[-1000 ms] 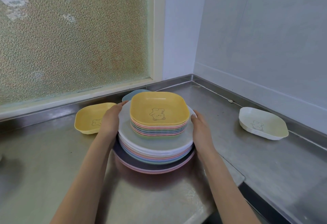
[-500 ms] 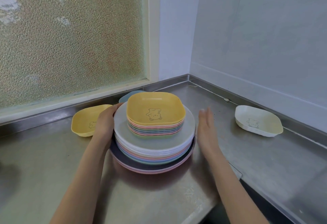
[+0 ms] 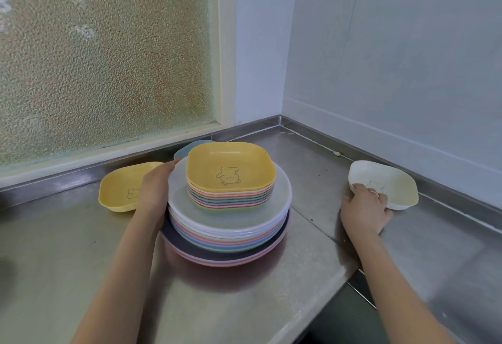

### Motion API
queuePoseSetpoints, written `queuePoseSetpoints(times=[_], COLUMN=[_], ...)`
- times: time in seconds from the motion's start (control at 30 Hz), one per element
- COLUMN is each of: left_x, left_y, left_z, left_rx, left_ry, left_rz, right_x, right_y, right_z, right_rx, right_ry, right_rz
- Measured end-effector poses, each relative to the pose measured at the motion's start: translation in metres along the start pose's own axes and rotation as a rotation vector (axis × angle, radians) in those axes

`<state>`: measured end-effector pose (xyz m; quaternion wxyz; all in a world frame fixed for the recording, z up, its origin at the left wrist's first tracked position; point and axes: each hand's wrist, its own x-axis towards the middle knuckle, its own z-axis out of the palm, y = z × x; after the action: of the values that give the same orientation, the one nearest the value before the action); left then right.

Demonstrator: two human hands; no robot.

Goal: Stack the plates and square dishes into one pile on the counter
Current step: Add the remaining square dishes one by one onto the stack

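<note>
Pile (image 3: 229,224) stood mid-counter (image 3: 68,275), mostly built: wide round plates at the bottom, a nested set of square dishes on top, yellow square dish (image 3: 231,170) uppermost with its bear print showing. It looked level, no obvious lean.

Left hand (image 3: 154,191) was against the left rim of the upper round plates, fingers laid along the edge and pressing, not curled round anything. Steadying job, I'd say.

Right hand (image 3: 365,208) was at the white square dish (image 3: 384,184), which sat on the counter to the right, well apart from the pile and close to the wall. Fingers lay over its near rim; the dish was blurred, so whether they actually had a grip on the rim or were only touching it, I couldn't tell. Dish looked to be on the counter, not yet lifted.

Left to do, as far as visible:
- white square dish onto the pile
- second yellow square dish (image 3: 122,189), on the counter just left of the pile, partly behind the left hand
- a blue dish (image 3: 187,146) peeking out behind the pile; shape mostly hidden

So roughly three loose pieces outstanding, bulk done.
</note>
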<state>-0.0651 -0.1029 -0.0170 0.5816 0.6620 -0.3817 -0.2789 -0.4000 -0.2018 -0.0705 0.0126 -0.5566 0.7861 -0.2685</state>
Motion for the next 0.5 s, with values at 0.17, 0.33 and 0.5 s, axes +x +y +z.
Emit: queuePoseSetpoints(times=[0.17, 0.33, 0.5], left_x=[0.001, 0.004, 0.007], left_y=[-0.001, -0.003, -0.005], left_z=[0.001, 0.001, 0.004], left_rx=[0.004, -0.005, -0.019], left_ry=[0.015, 0.0, 0.087], left_rz=[0.023, 0.052, 0.135], right_x=[-0.004, -0.024, -0.066], right_y=[-0.006, -0.026, -0.076], right_z=[-0.004, -0.017, -0.049], right_rx=[0.062, 0.267, 0.621], right_ry=[0.056, 0.196, 0.333], right_rz=[-0.059, -0.141, -0.438])
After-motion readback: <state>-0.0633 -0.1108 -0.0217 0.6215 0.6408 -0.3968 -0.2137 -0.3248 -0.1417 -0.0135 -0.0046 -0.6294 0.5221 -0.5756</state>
